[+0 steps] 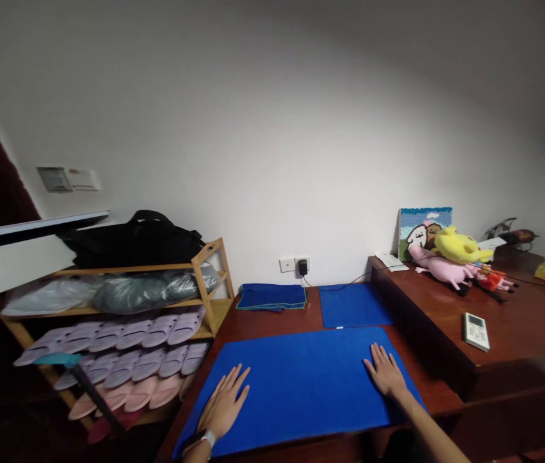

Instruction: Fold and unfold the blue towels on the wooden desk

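A large blue cloth [301, 386] lies spread out on the brown wooden table in front of me. My left hand [224, 402], with a watch [201, 439] at the wrist, rests on its left side, fingers stretched out. Toward the cloth's right side, my right hand [385, 372] lies palm down with fingers extended. Behind it, against the wall, are a folded dark blue cloth [272, 296] with a green edge and a smaller blue cloth [354, 305] laid flat.
A higher brown surface [533, 321] on the right bears a white remote control [475, 331], plush toys [446, 267] and a picture [424, 231]. At left, a wooden rack [212, 283] holds slippers [137, 331] and a black bag [137, 241]. A plugged-in adapter [302, 266] trails a cable.
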